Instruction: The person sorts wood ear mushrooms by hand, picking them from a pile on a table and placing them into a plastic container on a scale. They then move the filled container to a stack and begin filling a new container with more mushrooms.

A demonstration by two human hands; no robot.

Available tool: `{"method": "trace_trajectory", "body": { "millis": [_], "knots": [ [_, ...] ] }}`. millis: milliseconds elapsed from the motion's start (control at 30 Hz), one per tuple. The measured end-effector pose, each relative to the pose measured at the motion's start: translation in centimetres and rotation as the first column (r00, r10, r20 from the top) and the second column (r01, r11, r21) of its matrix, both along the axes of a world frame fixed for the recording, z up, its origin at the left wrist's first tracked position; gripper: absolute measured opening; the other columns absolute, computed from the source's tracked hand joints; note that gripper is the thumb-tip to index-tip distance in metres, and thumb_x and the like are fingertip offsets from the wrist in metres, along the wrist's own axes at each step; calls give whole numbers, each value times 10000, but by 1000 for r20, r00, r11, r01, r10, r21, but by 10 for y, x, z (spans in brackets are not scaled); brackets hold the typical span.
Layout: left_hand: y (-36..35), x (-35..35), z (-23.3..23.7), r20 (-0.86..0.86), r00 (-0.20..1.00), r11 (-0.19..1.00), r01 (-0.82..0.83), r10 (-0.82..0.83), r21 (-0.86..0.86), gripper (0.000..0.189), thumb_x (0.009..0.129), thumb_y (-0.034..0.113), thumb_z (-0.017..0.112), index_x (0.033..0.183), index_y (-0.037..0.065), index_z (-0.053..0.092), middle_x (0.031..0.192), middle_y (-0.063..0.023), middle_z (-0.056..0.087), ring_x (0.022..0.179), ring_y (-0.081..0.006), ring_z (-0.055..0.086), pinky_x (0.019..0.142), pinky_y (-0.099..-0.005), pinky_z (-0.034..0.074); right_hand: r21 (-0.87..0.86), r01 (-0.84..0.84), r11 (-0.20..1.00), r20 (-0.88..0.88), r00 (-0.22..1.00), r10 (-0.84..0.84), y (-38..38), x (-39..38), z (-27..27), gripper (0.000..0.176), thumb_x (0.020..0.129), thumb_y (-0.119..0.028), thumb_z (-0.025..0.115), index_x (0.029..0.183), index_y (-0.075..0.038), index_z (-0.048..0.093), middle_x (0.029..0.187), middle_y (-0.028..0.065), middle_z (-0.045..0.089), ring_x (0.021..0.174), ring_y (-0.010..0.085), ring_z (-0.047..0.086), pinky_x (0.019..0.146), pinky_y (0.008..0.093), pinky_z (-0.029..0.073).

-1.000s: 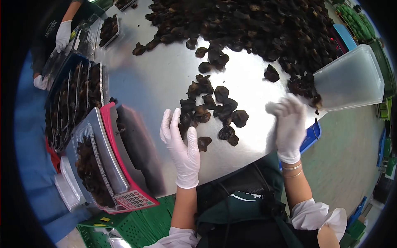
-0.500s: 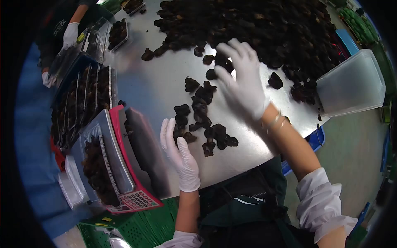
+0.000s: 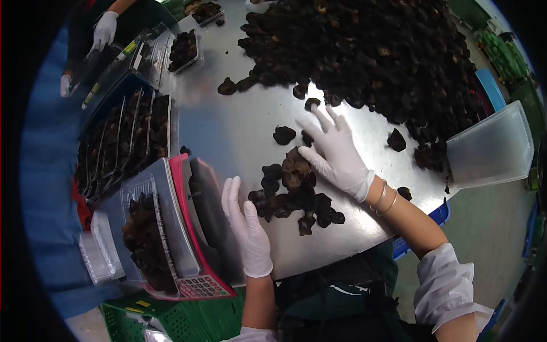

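My left hand [image 3: 248,231], in a white glove, is held upright beside the scale with its fingers stretched out and nothing in them. My right hand [image 3: 337,151], gloved too, reaches over the metal table with its fingers spread. Its thumb is beside a small cluster of dark wood ear mushrooms [image 3: 296,171]. One fingertip is close to a single wood ear piece [image 3: 311,104]; whether it touches cannot be made out. On the pink-edged scale [image 3: 185,214] lies a clear plastic tray of wood ear mushrooms [image 3: 147,242].
A large heap of wood ear [image 3: 359,54] covers the far side of the metal table [image 3: 205,122]. Filled trays [image 3: 122,142] stand at the left, with a co-worker's gloved hand [image 3: 105,29] beyond. A translucent bin [image 3: 493,145] is at right, a green crate [image 3: 171,319] below the scale.
My right hand has come down from the heap's edge toward me, and the loose pieces now sit closer together, with a brownish one on top. My left hand has barely moved. The view has shifted slightly.
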State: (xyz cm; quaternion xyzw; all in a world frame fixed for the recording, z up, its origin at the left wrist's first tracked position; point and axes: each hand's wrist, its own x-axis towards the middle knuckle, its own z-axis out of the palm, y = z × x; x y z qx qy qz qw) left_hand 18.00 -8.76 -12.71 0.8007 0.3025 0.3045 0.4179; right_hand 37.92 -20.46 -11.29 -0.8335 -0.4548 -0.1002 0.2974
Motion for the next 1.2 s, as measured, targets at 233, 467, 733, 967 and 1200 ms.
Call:
{"method": "trace_trajectory", "body": {
  "millis": [233,467,733,967,1200],
  "knots": [
    [1,1,-6,58,998,1000,14,-15,15,470,1061,295,455,1416,-9,497,1472,-209,454,1398,-329,414,1165,-440,308,34,-418,908,-253,875,412,6,-66,1,402,977,-284,561,1289,-34,604,1387,227,533,1348,434,440,1148,532,336],
    [5,2,-13,133,991,999,-5,12,-54,422,1095,214,369,1397,-42,515,1454,-165,491,1388,-260,430,1174,-391,297,190,-263,946,7,964,267,60,28,-25,365,882,-101,606,1244,-138,643,1289,152,604,1153,342,571,1054,445,428],
    [6,-2,-10,170,986,994,18,1,-112,351,1068,190,464,1330,-1,598,1431,-160,494,1360,-261,449,1157,-390,329,-154,48,987,-67,996,-59,-76,-3,-11,71,869,-106,647,888,-47,612,924,150,606,921,368,577,809,455,474],
    [4,-9,-8,152,988,992,25,-6,-126,370,1082,218,430,1317,-4,611,1417,-152,540,1346,-249,481,1166,-382,321,-153,648,746,96,761,-641,-279,-64,-41,98,909,-112,656,945,-30,616,1007,164,620,986,355,572,888,447,450],
    [-1,-40,1,101,995,998,-11,16,-55,364,1062,226,470,1295,-7,624,1398,-143,560,1309,-243,509,1125,-370,359,66,767,638,-52,641,-765,-287,-86,-28,213,980,-53,562,1171,-23,652,1245,148,616,1243,292,538,1076,395,400]
  ]
}}
